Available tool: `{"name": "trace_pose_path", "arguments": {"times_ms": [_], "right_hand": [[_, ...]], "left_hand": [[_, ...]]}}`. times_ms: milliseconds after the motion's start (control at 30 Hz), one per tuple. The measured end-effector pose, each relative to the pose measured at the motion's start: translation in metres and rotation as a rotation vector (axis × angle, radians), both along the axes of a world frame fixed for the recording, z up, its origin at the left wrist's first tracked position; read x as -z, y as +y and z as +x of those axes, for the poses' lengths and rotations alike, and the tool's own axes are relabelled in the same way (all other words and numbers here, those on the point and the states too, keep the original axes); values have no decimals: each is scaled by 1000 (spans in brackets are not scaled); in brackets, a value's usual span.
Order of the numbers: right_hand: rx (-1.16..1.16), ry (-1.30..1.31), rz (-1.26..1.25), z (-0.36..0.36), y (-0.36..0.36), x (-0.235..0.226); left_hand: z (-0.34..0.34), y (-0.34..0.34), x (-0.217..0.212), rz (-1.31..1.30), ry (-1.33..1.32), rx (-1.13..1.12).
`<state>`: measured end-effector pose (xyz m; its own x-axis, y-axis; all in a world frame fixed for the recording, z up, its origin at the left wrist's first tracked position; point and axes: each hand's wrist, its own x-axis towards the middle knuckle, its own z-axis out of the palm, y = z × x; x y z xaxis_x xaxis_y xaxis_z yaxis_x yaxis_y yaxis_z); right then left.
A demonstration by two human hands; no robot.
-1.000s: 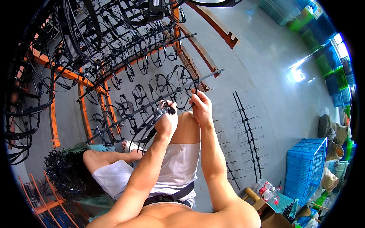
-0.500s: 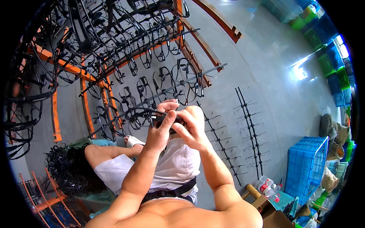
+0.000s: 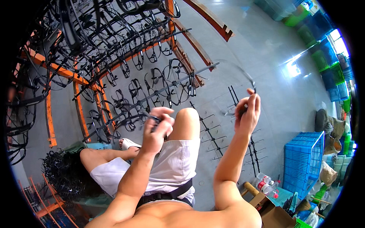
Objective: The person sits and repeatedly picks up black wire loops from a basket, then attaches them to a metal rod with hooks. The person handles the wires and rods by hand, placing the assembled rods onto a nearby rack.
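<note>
My left hand (image 3: 156, 131), above my lap, is closed with its fingers curled round a slim black piece (image 3: 154, 121). Its far end is blurred against the rack, so its exact kind is unclear. Out to the right, my right hand (image 3: 249, 113) is raised and closed on a thin dark curved piece (image 3: 253, 84). Motion smears that piece into a pale arc beyond the fingertips. Just past my left hand, a dark bar (image 3: 161, 92) carries several hanging black looped frames (image 3: 135, 91). Below my right hand, spiked black rods (image 3: 251, 152) lie on the floor.
An orange rack (image 3: 64, 72) crowded with black looped frames fills the left. Orange beams (image 3: 209, 19) jut out at the top. A dark tangled heap (image 3: 62, 174) sits left of my leg. At right stand a blue crate (image 3: 302, 161), plastic bottles (image 3: 266, 184) and a cardboard box (image 3: 279, 216).
My hands were together over my lap on dark pieces. Now they are apart: the right has swung far out to the right with a curved piece, and the left stays near my knee.
</note>
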<state>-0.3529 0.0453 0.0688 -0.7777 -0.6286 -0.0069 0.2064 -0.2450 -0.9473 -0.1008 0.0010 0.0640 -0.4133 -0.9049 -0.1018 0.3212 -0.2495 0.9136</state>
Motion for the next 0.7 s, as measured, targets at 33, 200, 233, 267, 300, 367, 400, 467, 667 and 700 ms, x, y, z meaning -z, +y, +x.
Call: {"name": "trace_pose_path", "arguments": {"times_ms": [33,200,233,267,300,367,400,467,667,700], "right_hand": [[47,15,79,-18,-10,5],[-346,188,347,-57,-89,57],[-437,194,388,-51,-108,61],[-490,155,334,-47,-125,62],[-538,177,352,-44,-141,65],[-643,230,401,-39,-168,68],[-693,262,439,-41,-180,71],[-752,263,456,-39,-200,78],[-787,242,432,-19,-203,64],[-717,273,442,-20,-202,67]], "left_hand": [[-8,0,7,-122,-201,46],[-52,-7,45,-469,-667,-258],[-57,-12,48,-509,-695,-264],[-63,-18,51,-550,-723,-269],[-68,-24,56,-650,-771,-303],[-83,-33,57,-664,-805,-327],[-93,-37,56,-690,-840,-356],[-106,-44,52,-691,-864,-371],[-106,-56,69,-602,-1025,-271],[-107,-55,67,-605,-1032,-270]]}}
